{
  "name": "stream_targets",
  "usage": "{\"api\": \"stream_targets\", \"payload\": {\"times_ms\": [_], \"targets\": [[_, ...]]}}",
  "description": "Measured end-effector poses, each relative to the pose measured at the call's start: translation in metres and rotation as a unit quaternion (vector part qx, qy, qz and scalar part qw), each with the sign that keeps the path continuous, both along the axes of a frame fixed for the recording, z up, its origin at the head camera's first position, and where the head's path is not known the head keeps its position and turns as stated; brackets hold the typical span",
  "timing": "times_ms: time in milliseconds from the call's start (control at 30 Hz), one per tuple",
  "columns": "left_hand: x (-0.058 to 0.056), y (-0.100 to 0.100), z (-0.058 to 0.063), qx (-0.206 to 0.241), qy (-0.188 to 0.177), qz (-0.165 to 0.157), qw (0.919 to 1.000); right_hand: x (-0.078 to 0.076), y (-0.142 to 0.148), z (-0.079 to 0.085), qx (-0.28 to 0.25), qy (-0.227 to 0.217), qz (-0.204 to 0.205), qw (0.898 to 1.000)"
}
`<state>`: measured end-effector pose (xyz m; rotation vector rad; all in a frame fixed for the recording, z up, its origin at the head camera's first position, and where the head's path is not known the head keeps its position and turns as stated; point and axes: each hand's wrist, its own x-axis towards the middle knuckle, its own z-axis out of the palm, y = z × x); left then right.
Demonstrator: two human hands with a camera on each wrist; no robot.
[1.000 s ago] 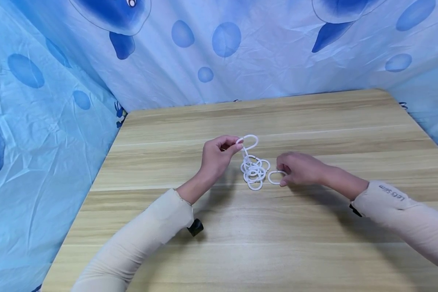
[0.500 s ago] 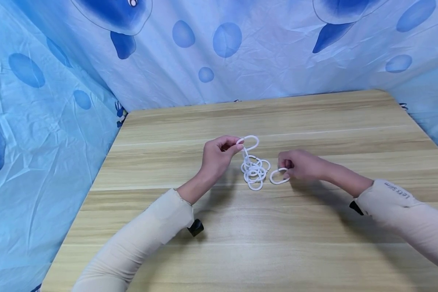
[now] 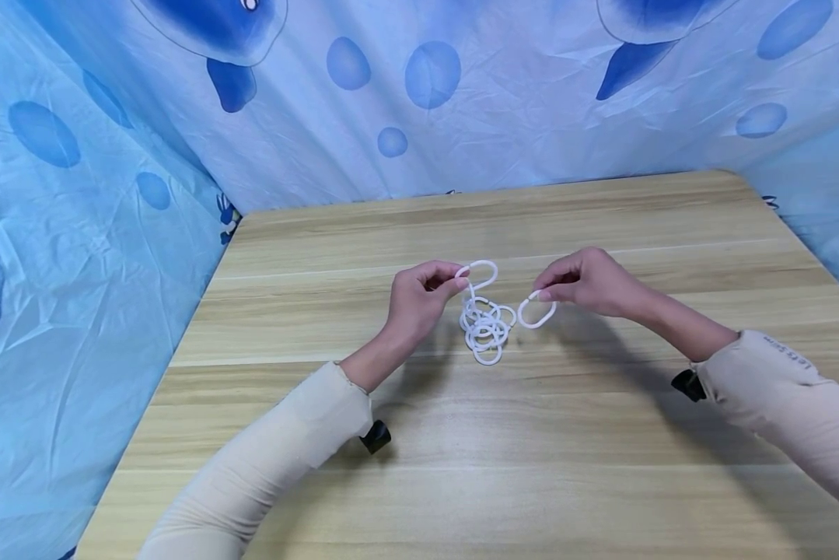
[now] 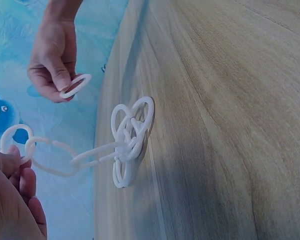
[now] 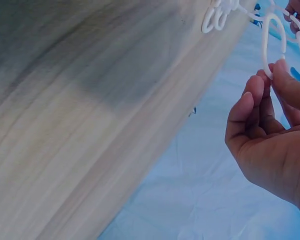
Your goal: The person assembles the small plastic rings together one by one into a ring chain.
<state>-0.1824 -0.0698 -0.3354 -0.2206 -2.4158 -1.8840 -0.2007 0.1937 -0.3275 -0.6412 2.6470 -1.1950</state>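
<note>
My left hand [image 3: 421, 302] pinches the top link of a white plastic chain [image 3: 487, 330] between thumb and fingers. From that held link the chain runs down to a heap of joined oval links on the table; the left wrist view shows the raised stretch and the heap [image 4: 127, 142]. To the right of the heap, my right hand [image 3: 590, 281] pinches a single white oval link [image 3: 531, 320] above the table. This link hangs apart from the chain. In the right wrist view the loose link [image 5: 265, 45] stands up from thumb and fingertips, with a gap in its side.
A wood-grain table [image 3: 461, 482] lies under both hands. Blue curtains [image 3: 307, 148] with fish and bubble prints hang behind it and on the left. Small black devices [image 3: 375, 437] sit at both cuffs.
My right hand has picked the single link up off the table and raised it, turning the wrist. The left hand stays in place, holding the chain's top link.
</note>
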Motion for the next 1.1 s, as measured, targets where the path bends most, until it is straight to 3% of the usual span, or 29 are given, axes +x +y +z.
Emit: {"api": "stream_targets", "payload": {"times_ms": [167, 400, 700, 933, 1100], "targets": [[0.001, 0.000, 0.000, -0.007, -0.002, -0.005, 1.0000, 0.000, -0.005, 0.004, -0.028, -0.001, -0.010, 1.000], [0.003, 0.002, -0.002, -0.004, -0.008, -0.024, 0.9997, 0.001, -0.015, 0.013, -0.046, 0.058, 0.013, 0.997], [0.004, 0.003, -0.003, -0.027, -0.005, -0.070, 0.9972, 0.000, -0.033, 0.022, -0.054, 0.110, 0.005, 0.992], [0.006, 0.003, -0.004, -0.051, 0.009, -0.095, 0.9942, 0.001, -0.045, 0.022, -0.048, 0.134, 0.033, 0.989], [0.007, 0.002, -0.004, -0.051, 0.018, -0.091, 0.9944, 0.003, -0.049, 0.022, -0.035, 0.146, 0.058, 0.987]]}}
